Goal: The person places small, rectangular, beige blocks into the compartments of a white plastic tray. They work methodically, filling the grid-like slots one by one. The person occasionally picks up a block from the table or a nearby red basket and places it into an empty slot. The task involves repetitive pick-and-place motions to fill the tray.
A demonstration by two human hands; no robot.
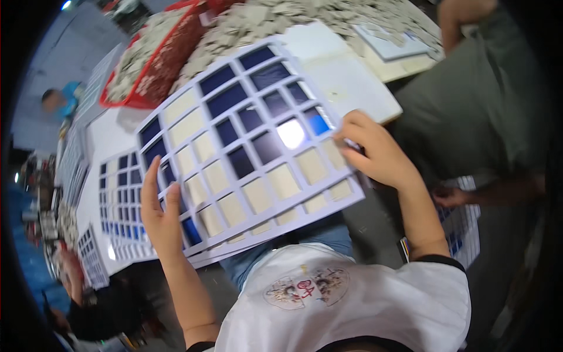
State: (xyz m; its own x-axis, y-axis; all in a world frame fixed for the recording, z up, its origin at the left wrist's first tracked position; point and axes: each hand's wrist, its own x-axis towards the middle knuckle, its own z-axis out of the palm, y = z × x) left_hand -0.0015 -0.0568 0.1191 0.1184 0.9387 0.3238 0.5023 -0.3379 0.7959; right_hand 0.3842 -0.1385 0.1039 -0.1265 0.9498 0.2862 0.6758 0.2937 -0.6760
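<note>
A white grid tray (pixel 249 182) with dark blue and cream square pieces in its cells lies tilted before me, on top of a similar tray (pixel 328 202) whose near edge sticks out. My left hand (pixel 159 214) holds its left edge, thumb and forefinger apart over the rim; the other fingers are partly hidden. At the opposite edge, my right hand (pixel 369 146) pinches the rim near a bright blue piece, fingers curled. Glare whitens one cell close to that hand.
Behind the tray, a red basket (pixel 167 58) of cream pieces stands beside a wide heap of pieces (pixel 252 26). More filled trays (pixel 120 193) stack at left. A white board (pixel 352 82) lies at right. Another person's hand (pixel 450 196) is near a tray at right; other people are at left.
</note>
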